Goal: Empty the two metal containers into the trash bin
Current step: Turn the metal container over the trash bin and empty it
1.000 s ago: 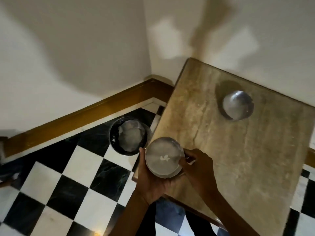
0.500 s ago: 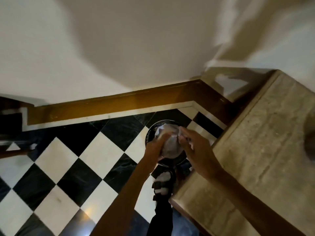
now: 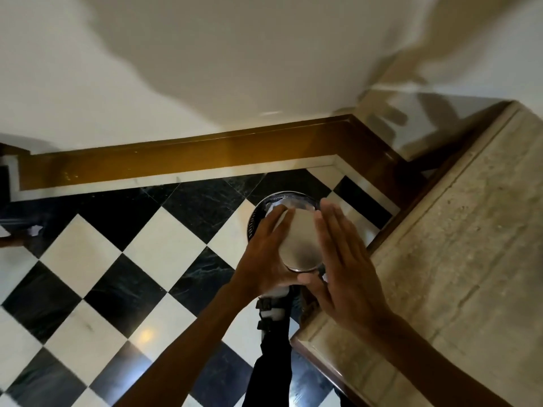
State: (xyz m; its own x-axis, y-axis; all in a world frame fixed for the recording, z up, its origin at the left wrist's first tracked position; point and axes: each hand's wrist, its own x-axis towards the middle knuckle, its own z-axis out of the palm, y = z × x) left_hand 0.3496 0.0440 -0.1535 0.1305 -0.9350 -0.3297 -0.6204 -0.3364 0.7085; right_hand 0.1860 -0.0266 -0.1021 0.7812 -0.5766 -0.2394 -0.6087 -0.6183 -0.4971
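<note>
A round metal container (image 3: 299, 242) is tipped over, its flat base turned up toward me, directly above the black trash bin (image 3: 289, 196) on the floor. My left hand (image 3: 264, 257) grips the container's left side. My right hand (image 3: 343, 259) lies flat with straight fingers against its right side, thumb by the base. Only the bin's far rim and a bit of white paper inside show; the container and my hands hide the inside. The second metal container is out of view.
The stone-topped table (image 3: 455, 259) with a wooden edge stands right of the bin, close to my right forearm. The bin sits in a wall corner by a brown skirting board (image 3: 205, 151). Checkered black-and-white tiles lie to the left. My sandalled foot (image 3: 271, 312) stands just below the bin.
I carried the container off the table's corner and left over the bin, then turned it base-up. My right hand went from gripping its rim to lying flat beside it.
</note>
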